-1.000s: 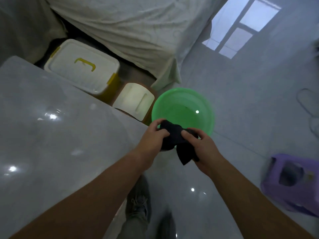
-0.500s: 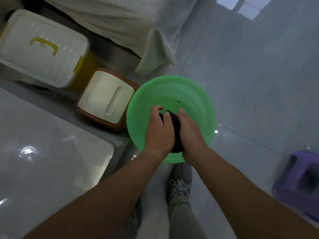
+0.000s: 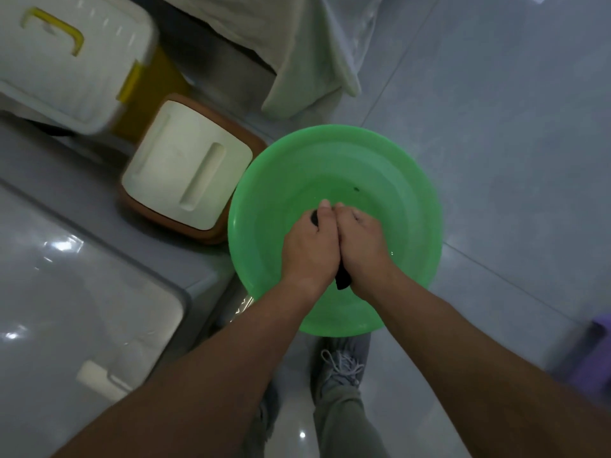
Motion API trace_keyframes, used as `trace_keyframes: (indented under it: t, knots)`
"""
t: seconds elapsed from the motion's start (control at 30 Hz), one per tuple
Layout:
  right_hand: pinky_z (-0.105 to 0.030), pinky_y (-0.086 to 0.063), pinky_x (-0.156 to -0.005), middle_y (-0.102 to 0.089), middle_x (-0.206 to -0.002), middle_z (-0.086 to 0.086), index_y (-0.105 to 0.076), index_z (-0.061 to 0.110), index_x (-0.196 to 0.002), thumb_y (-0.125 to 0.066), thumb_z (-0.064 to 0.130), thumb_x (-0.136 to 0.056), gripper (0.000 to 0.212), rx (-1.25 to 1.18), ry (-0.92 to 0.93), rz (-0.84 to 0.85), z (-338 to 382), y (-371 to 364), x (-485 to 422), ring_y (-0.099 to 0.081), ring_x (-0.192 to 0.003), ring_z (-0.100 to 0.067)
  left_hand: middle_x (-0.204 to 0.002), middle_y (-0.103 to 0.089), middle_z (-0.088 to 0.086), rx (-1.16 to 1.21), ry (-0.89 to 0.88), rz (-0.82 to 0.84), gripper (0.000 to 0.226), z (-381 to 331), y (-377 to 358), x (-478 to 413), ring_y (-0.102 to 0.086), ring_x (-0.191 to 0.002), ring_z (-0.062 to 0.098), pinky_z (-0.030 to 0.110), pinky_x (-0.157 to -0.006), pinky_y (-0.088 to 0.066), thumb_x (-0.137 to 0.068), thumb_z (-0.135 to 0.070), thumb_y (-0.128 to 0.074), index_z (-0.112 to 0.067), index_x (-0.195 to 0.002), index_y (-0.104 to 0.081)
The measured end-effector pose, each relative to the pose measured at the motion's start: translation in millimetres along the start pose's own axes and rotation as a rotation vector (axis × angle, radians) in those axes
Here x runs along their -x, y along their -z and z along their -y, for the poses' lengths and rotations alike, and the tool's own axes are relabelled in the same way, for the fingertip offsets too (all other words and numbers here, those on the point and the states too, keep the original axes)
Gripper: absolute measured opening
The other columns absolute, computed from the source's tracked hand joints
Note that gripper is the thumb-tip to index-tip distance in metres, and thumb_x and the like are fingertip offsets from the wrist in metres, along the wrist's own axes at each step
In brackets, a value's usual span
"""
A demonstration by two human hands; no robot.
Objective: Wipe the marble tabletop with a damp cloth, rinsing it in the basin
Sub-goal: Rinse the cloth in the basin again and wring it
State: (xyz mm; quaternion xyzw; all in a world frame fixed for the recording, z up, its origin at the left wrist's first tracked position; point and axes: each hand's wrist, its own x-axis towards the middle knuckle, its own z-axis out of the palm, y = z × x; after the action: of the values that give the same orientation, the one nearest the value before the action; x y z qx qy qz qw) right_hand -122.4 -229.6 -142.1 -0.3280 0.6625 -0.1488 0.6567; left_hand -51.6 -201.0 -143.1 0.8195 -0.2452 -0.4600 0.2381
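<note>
Both hands are pressed side by side over the middle of the green basin (image 3: 264, 200), the left hand (image 3: 310, 249) and right hand (image 3: 362, 249) closed together on a dark cloth (image 3: 343, 280) bunched between the palms. Only two bits of the cloth show: a tail hanging below the heels of the hands and a small fold by the left thumb. Holding it squeezed over the basin's centre looks meant to let any water fall back inside and not onto the tiled floor (image 3: 496, 127); whether the cloth touches the shallow water, I cannot tell. The basin stands on the floor, just off the corner of the marble counter (image 3: 66, 309), likely so the cloth can go straight back to wiping. To the basin's left, nearly touching its rim, sits a brown box with a cream lid (image 3: 188, 166). The step in hand appears to be rinsing or wringing.
</note>
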Motion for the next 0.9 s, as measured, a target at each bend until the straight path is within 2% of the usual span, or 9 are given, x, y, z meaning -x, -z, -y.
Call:
trace_keyframes:
  t: [0.13,0.27,0.47,0.5,0.57,0.63,0.7,0.8,0.9]
  knots:
    - [-0.038,-0.037,-0.049,-0.05,-0.067,-0.019,-0.052,-0.008,-0.077,-0.052,0.024,-0.098,0.038,-0.008,0.036,0.034,-5.5,-1.0,-11.0,-0.042,-0.057,-0.027,-0.076,-0.063,0.006,-0.007,-0.009,0.006,0.053,2.9,-2.7,-9.2,-0.062,-0.078,0.029,0.038,-0.069,-0.048,-0.102,-0.051,-0.029,-0.017,-0.075,-0.06]
    - [-0.036,-0.034,-0.049,-0.049,-0.065,-0.016,-0.051,-0.012,-0.079,-0.05,0.021,-0.099,0.038,0.056,0.06,0.028,-3.0,-0.4,-14.3,-0.041,-0.055,-0.024,-0.077,-0.062,0.005,-0.003,-0.005,0.015,0.051,2.0,-2.5,-11.1,-0.059,-0.075,0.026,0.036,-0.066,-0.042,-0.104,-0.047,-0.031,-0.014,-0.08,-0.061]
    - [-0.019,-0.042,-0.058,-0.056,-0.065,0.012,-0.059,0.016,-0.076,-0.051,0.035,-0.104,0.035,0.254,0.227,0.062,9.9,24.1,-5.0,-0.051,-0.059,-0.004,-0.096,-0.067,0.005,0.179,0.189,0.088,0.046,-4.8,22.0,-9.3,-0.068,-0.086,0.026,0.039,-0.077,-0.056,-0.095,-0.061,-0.048,-0.017,-0.104,-0.06]
    - [-0.017,-0.047,-0.064,-0.063,-0.074,0.013,-0.064,0.019,-0.084,-0.052,0.035,-0.103,0.027,0.257,0.261,0.042,10.5,31.1,-3.1,-0.058,-0.067,0.0,-0.095,-0.071,0.009,0.227,0.222,0.12,0.05,-6.2,28.8,-8.4,-0.07,-0.084,0.028,0.04,-0.074,-0.057,-0.092,-0.061,-0.054,-0.013,-0.102,-0.064]
    - [-0.026,-0.054,-0.086,-0.069,-0.104,0.012,-0.069,0.026,-0.109,-0.057,0.035,-0.101,0.017,0.272,0.308,-0.016,11.7,42.8,0.1,-0.064,-0.096,0.001,-0.09,-0.075,0.015,0.337,0.248,0.202,0.051,-12.8,40.5,-3.2,-0.071,-0.076,0.031,0.037,-0.063,-0.055,-0.089,-0.055,-0.065,-0.005,-0.098,-0.069]
    - [-0.037,-0.053,-0.099,-0.062,-0.125,0.009,-0.065,0.035,-0.127,-0.06,0.043,-0.095,0.033,0.263,0.318,-0.041,16.3,49.4,3.6,-0.059,-0.115,-0.005,-0.093,-0.076,0.016,0.502,0.281,0.286,0.045,-23.7,47.5,3.3,-0.071,-0.075,0.031,0.034,-0.058,-0.055,-0.088,-0.046,-0.07,-0.004,-0.105,-0.069]
    - [-0.033,-0.048,-0.106,-0.055,-0.128,0.012,-0.061,0.041,-0.13,-0.062,0.043,-0.094,0.035,0.218,0.331,-0.053,23.9,50.4,9.6,-0.054,-0.119,0.002,-0.098,-0.075,0.013,0.655,0.279,0.345,0.042,-35.2,51.1,6.2,-0.072,-0.08,0.029,0.035,-0.059,-0.056,-0.088,-0.038,-0.071,-0.005,-0.114,-0.065]
    - [-0.014,-0.039,-0.101,-0.046,-0.129,0.01,-0.053,0.042,-0.136,-0.06,0.036,-0.099,0.038,0.188,0.347,-0.065,35.8,49.9,19.6,-0.047,-0.116,0.01,-0.096,-0.072,0.01,0.766,0.21,0.432,0.036,-49.6,54.4,8.9,-0.07,-0.081,0.026,0.035,-0.06,-0.057,-0.081,-0.034,-0.072,-0.01,-0.106,-0.062]
    - [-0.015,-0.039,-0.102,-0.041,-0.139,0.005,-0.046,0.043,-0.139,-0.059,0.054,-0.091,0.051,0.186,0.388,-0.091,41.1,51.2,28.0,-0.046,-0.125,-0.001,-0.095,-0.068,0.012,0.797,0.142,0.461,0.031,-57.0,54.8,9.5,-0.067,-0.086,0.027,0.043,-0.074,-0.057,-0.077,-0.032,-0.075,-0.013,-0.095,-0.057]
